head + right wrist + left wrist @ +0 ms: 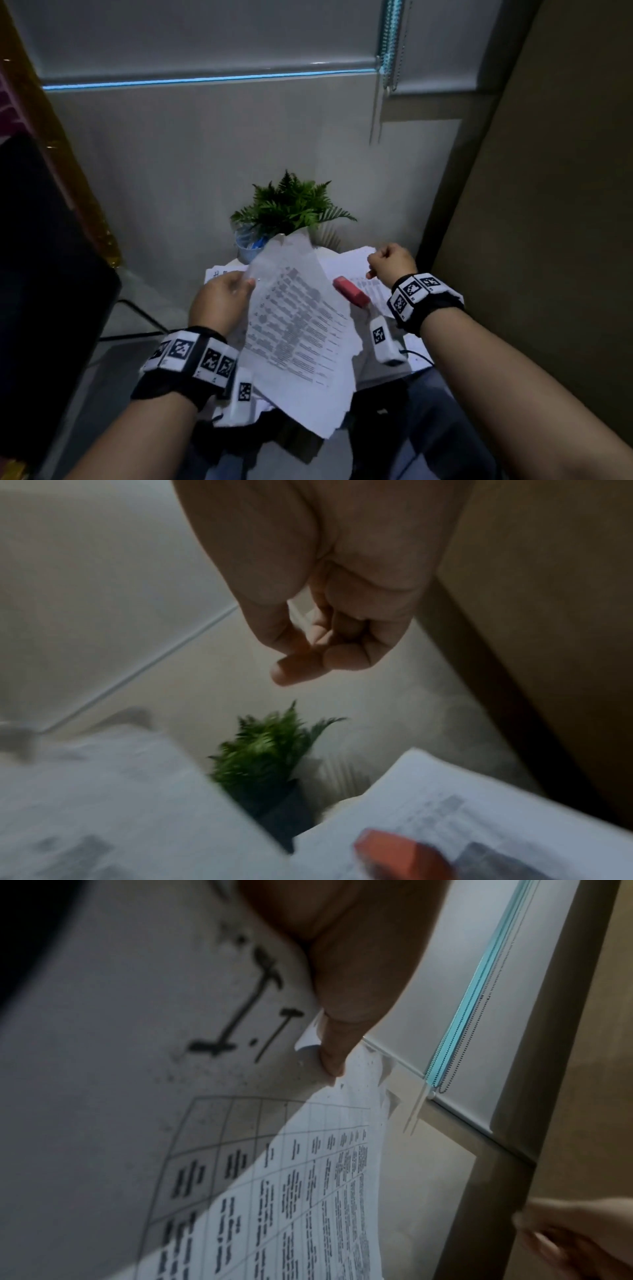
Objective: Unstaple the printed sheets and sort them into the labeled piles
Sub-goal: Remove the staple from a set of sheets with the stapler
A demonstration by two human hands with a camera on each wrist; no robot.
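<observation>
1. The background is a dim corner: a pale grey wall [212, 144], a lowered grey roller blind [205, 37] with a light-blue bead cord [388, 51], and a tan panel [548, 171] on the right.
2. A small white table [387, 370] stands against the wall, mostly covered in paper; a green fern-like plant [291, 205] and a pale blue cup [248, 248] sit at its far edge.
3. The left hand [221, 301] pinches the upper left corner of a bundle of white printed sheets [301, 335], thumb on top, and holds it raised and tilted over the table's near edge.
4. The left wrist view shows what the head view does not: the bundle's underside, with a printed grid table and a large handwritten mark, and the thumb [330, 1058] pressed at a curled, frayed corner.
5. The right hand [390, 262] hovers to the right of that grip, apart from the bundle, fingers curled in.
6. The right wrist view shows thumb and forefinger tips [291, 669] closed together; whether anything tiny sits between them cannot be told.
7. A pink-red oblong staple remover [351, 291] lies between the two hands on a flat pile of printed pages [352, 263], just right of the held bundle.
8. Another paper pile [215, 272] lies beyond the left hand.
</observation>
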